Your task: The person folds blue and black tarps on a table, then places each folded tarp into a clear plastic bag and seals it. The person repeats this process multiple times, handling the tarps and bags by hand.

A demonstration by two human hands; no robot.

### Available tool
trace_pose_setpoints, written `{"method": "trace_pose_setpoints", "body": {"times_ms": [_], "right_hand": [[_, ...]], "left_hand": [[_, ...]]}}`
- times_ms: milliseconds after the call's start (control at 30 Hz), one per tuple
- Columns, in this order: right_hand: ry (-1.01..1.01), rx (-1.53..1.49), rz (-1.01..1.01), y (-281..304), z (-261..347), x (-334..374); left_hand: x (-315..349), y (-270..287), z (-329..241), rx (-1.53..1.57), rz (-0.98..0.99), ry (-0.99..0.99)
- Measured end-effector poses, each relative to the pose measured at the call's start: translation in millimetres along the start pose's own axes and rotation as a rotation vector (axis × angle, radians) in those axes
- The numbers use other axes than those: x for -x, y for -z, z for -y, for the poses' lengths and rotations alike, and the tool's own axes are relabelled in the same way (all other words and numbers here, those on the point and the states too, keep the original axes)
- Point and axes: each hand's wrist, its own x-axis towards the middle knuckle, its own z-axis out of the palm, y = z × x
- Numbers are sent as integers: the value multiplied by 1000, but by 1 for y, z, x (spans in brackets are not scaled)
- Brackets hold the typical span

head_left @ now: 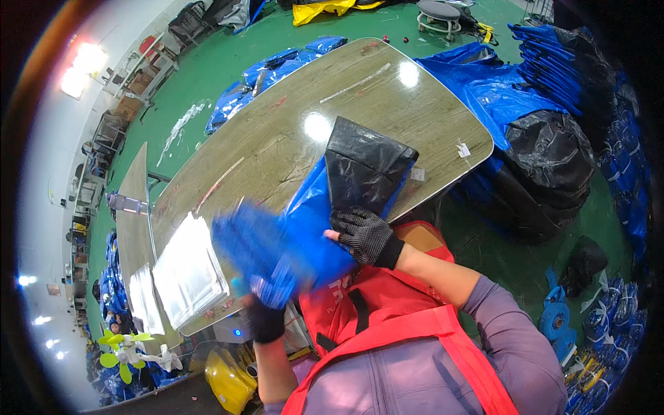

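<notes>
A folded blue and black plastic tarp (370, 162) lies partly on the table, its black end flat and smooth. Its blue part (311, 238) runs down to the near edge, and the left portion is smeared by motion. My left hand (265, 319), in a dark fingerless glove, is closed at the lower end of that blurred blue part; its fingertips are partly hidden. My right hand (365, 237), in a dotted black glove with the thumb tip bare, grips the tarp where black meets blue, fingers bent over the top.
Clear plastic sleeves (190, 273) are stacked at the left of the wood-patterned table (277, 152). Blue folded bundles (277, 69) sit beyond it. A big blue and black tarp heap (546, 159) stands at right. A small green-bladed fan (124, 353) is at lower left.
</notes>
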Motion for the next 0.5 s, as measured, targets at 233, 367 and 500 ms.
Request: {"method": "trace_pose_setpoints", "body": {"times_ms": [233, 367, 500], "right_hand": [[-217, -783, -111, -31, -20, 1], [-337, -712, -104, -15, -12, 14], [-386, -207, 201, 48, 6, 14]], "left_hand": [[-172, -27, 56, -1950, 296, -695], [-200, -29, 75, -2132, 392, -430], [-203, -16, 92, -2197, 319, -322]]}}
